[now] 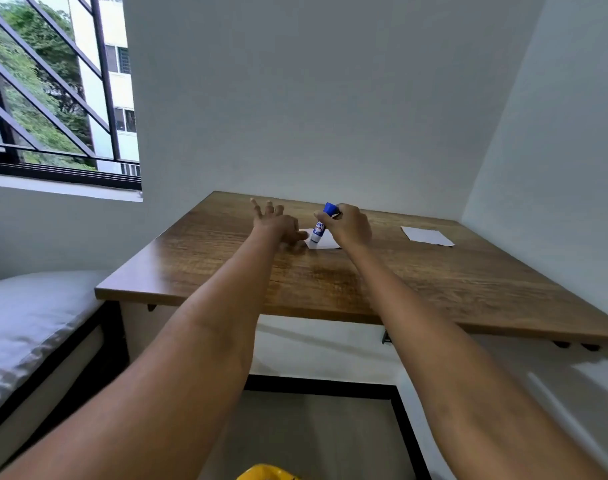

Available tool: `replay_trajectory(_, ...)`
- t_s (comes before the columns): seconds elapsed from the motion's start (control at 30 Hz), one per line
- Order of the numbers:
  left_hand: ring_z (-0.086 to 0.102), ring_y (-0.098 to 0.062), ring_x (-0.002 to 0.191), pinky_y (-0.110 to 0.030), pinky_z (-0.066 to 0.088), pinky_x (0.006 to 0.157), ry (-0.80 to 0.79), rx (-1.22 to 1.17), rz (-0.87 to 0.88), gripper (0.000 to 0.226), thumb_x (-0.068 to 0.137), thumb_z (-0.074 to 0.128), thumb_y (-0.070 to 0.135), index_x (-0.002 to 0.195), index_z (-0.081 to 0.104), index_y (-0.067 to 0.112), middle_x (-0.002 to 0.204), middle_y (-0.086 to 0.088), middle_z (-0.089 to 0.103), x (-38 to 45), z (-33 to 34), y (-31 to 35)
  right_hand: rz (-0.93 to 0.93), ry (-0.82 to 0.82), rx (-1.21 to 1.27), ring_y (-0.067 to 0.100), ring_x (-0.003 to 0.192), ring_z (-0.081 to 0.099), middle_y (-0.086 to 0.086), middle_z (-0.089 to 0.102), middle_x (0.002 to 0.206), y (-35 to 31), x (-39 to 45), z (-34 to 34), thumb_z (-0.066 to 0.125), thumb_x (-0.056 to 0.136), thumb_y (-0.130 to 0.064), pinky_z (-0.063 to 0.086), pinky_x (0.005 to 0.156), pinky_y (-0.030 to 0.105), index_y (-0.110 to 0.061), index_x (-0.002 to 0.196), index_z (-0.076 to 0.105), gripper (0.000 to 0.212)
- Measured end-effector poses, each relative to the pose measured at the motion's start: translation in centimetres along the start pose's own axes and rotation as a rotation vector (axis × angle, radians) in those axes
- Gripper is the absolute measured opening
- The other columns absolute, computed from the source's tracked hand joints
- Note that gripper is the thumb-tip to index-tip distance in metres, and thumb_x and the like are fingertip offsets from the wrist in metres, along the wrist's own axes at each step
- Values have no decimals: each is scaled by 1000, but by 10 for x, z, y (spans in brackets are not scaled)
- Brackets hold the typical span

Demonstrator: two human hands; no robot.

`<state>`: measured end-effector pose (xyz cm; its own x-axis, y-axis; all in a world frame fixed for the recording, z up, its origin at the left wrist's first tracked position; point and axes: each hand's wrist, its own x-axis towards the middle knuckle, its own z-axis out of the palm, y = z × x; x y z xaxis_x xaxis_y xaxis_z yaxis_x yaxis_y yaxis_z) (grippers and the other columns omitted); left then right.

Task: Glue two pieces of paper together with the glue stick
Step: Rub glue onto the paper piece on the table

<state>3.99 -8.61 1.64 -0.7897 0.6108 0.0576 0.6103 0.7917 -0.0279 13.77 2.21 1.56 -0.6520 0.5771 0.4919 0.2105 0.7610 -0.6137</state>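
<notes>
At the frame's centre, the right hand (353,226) curls its fingers around a blue-and-white glue stick (321,224), its lower tip apparently touching a small white paper sheet (325,241) on the brown wooden table (417,278). The left hand (278,226), fingers spread, presses the sheet's left edge. A second white paper sheet (427,235) lies well apart, right of centre.

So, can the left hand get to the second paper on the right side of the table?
Probably not directly: the right hand, holding the glue stick, sits between the left hand and the second paper.
</notes>
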Motion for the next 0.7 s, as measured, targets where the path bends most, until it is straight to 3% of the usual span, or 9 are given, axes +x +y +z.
replay_trajectory(0.07, -7, -35, 145, -66, -15, 106, 18, 25, 3, 56, 88, 36, 63, 134, 46, 32, 159, -12, 6, 1, 1, 1, 2, 5, 14, 22, 87, 60, 5, 67, 93, -1, -1, -2, 61, 84, -47, 43, 75, 35, -10, 95, 65, 38)
replay_trajectory(0.23, -3, -35, 145, -66, -15, 106, 34, -13, 3, 60, 82, 44, 67, 129, 49, 31, 158, -11, 11, 6, 1, 1, 66, 117, 215, 13, 57, 44, -5, 46, 58, -1, 4, -13, 64, 83, -41, 27, 50, 27, -15, 63, 48, 37)
replay_trajectory(0.4, 25, -33, 138, -66, -7, 108, 31, -272, 29, 45, 81, 58, 54, 116, 56, 26, 146, -9, 34, 11, 7, 4, 193, 212, 458, 20, 68, 55, 7, 60, 79, 8, 16, -24, 65, 83, -35, 46, 65, 34, -9, 80, 54, 29)
replay_trajectory(0.5, 22, -30, 141, -65, -9, 108, 47, -345, 124, 29, 85, 58, 42, 113, 61, 34, 151, -4, 29, 16, 9, 4, 243, 169, 558, 18, 61, 55, 9, 62, 83, 19, 22, -23, 64, 83, -24, 46, 58, 29, -13, 78, 51, 18)
replay_trajectory(0.6, 19, -29, 142, -64, -8, 109, 47, -353, 158, 28, 90, 50, 31, 113, 64, 35, 153, -3, 27, 19, 6, 5, 278, 109, 577, 15, 66, 50, 8, 56, 88, 30, 31, -22, 66, 83, -22, 40, 57, 25, -11, 81, 50, 20)
replay_trajectory(0.7, 21, -27, 141, -62, 1, 112, 73, -396, 181, 29, 93, 45, 22, 113, 65, 30, 151, -3, 29, 23, 1, 6, 303, 19, 613, 17, 86, 56, 6, 58, 104, 41, 40, -20, 68, 84, -24, 41, 58, 22, -9, 109, 54, 33)
